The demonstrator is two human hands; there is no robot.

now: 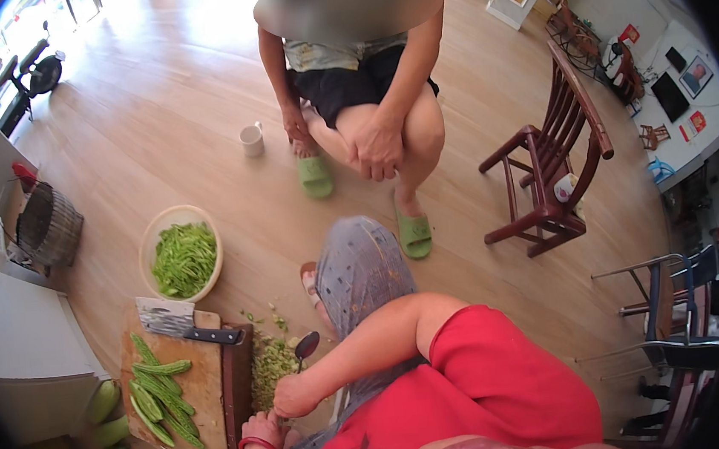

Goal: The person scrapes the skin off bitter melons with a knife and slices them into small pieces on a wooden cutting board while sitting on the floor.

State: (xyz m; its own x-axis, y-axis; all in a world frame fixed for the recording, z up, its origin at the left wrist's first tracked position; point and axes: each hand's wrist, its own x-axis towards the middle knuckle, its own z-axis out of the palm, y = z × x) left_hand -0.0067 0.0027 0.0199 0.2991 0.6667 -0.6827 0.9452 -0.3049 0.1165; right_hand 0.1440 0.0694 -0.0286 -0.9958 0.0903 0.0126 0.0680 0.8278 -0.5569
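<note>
A spoon (pixel 307 345) with a dark bowl points up and away from my right hand (pixel 294 396), which is closed round its handle. Right beside it is my left hand (pixel 262 430), a red band at its wrist. Its fingers are curled, and what they may hold is hidden. To the left, several bitter melon pieces (pixel 164 385) lie on a wooden cutting board (pixel 205 362). A cleaver (pixel 181 320) rests across the board's far end, its black handle to the right. Pale green scrapings (pixel 271 369) are heaped beside the board, close to my hands.
Beyond the board stands a pale basin (pixel 218 245) of green slices. Across from me sits a person in green slippers (pixel 315 177), hands by the knees. A white mug (pixel 252 140) is on the floor (pixel 219 83). A wooden chair (pixel 543 174) stands right; whole gourds (pixel 104 402) lie far left.
</note>
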